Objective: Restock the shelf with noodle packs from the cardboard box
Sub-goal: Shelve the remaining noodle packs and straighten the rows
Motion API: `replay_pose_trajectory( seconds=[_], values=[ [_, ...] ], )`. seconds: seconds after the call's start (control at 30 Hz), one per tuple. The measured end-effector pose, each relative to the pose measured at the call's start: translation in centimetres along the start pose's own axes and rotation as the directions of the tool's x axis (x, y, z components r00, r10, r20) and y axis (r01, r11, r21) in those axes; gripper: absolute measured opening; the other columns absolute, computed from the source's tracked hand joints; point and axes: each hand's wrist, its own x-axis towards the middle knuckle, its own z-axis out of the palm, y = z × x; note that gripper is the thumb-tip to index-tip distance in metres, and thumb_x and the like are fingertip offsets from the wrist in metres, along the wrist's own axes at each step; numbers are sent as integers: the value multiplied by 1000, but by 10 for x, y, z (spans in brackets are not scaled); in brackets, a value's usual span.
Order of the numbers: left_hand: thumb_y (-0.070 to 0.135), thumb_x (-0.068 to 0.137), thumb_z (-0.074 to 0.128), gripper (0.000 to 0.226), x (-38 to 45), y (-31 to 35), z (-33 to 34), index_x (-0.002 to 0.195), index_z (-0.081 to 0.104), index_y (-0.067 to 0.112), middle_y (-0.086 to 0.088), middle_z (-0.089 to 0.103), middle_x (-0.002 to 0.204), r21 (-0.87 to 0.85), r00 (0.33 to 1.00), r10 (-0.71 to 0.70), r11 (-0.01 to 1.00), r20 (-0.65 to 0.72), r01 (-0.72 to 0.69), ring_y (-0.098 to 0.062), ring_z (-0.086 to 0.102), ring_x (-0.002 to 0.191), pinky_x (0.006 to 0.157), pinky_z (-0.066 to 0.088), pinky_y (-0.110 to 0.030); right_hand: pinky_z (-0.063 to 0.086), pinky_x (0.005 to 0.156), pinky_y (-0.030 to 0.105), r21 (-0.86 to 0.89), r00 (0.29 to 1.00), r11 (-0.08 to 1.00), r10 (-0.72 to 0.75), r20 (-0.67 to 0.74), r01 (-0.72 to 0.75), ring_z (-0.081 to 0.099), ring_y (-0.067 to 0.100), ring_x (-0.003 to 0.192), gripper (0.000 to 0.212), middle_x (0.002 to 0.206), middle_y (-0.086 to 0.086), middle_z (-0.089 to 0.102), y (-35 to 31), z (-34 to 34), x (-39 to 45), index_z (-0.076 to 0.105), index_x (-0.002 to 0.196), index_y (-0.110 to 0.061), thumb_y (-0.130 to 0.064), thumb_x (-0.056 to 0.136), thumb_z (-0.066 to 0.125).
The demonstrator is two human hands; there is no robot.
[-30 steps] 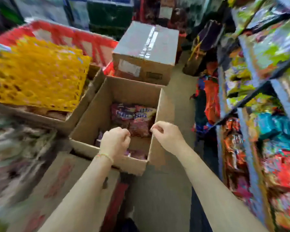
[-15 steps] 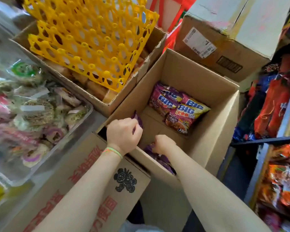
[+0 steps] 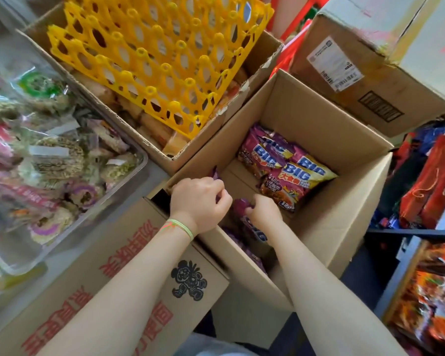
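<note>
An open cardboard box [image 3: 344,201] stands in the middle of the floor. Purple noodle packs [image 3: 283,165] marked BIG lie at its far side. More purple packs [image 3: 252,235] stand against its near wall. My left hand [image 3: 198,201] reaches over the near left corner and pinches the top edge of a purple pack. My right hand [image 3: 263,211] is inside the box with its fingers curled round the top of another purple pack. The shelf [image 3: 409,265] with orange packs is at the right edge.
A yellow plastic egg tray [image 3: 159,55] lies on an open box at the back left. A sealed cardboard box [image 3: 370,73] sits behind the open one. A clear tub of wrapped snacks [image 3: 49,155] stands at the left. A printed carton [image 3: 113,278] lies under my left forearm.
Both hands went from above the box down into it and took hold of purple packs at the near wall. The camera tilted downward and moved closer to the box.
</note>
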Motion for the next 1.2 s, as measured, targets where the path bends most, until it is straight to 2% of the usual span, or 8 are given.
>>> replay_pose_trajectory(
  seconds=[0.17,0.3,0.53,0.7,0.83,0.93,1.07,1.2],
  values=[
    [47,87,47,30,5,4,-8,100,67,30,8,61,85,63,965,-111,993,238,99,-21,61,75,57,39,-29,56,76,33,90,975,971,-224,-1,223,62,17,93,10,102,-2,65,0,-50,-21,62,106,-23,-21,98,56],
    [50,75,69,84,17,2,-11,148,33,29,4,45,142,-42,924,-34,998,380,54,-21,46,129,97,46,-40,55,76,35,120,912,905,-405,-61,409,61,12,89,14,96,-7,66,-6,-102,-53,61,101,-29,-16,99,54],
    [30,63,90,54,43,11,-14,113,68,30,12,73,106,-639,841,51,676,539,368,-6,67,99,92,54,-37,49,74,34,368,786,695,-535,-310,618,60,12,83,12,86,-4,63,-20,-137,-76,62,95,-18,-13,100,53],
    [43,67,78,31,34,-2,-13,86,70,19,2,66,85,-395,898,-73,880,434,262,-24,64,86,72,50,-37,48,73,23,255,732,793,-318,-603,554,59,11,83,10,87,-6,61,-16,-103,-64,56,93,-16,-21,94,65],
    [41,85,67,27,21,-4,-15,102,60,21,-3,67,92,66,969,-149,988,195,139,-31,67,88,61,38,-31,39,64,30,-3,980,986,-169,-107,169,57,22,79,29,72,-5,52,-11,-65,-53,55,78,-15,-38,95,59],
    [44,88,64,33,15,-7,-12,105,60,16,-7,68,90,42,976,-196,980,92,193,-35,68,82,58,41,-33,48,70,31,-353,915,912,-53,400,208,60,28,85,29,81,3,60,-16,-14,-48,62,91,-11,-40,90,65],
    [46,89,62,33,14,-8,-9,103,58,16,-6,68,90,18,970,-201,980,133,201,-35,68,81,57,41,-33,53,88,45,-526,900,820,29,435,227,60,35,114,46,130,10,59,-9,50,-33,47,138,-10,-18,93,54],
    [52,90,61,35,12,-9,-10,102,58,18,-2,67,89,-7,963,-207,977,170,212,-30,67,80,56,34,-30,55,83,40,-577,911,791,65,408,202,64,31,104,42,119,6,64,3,52,-22,57,126,-10,-29,89,66]
  ],
)
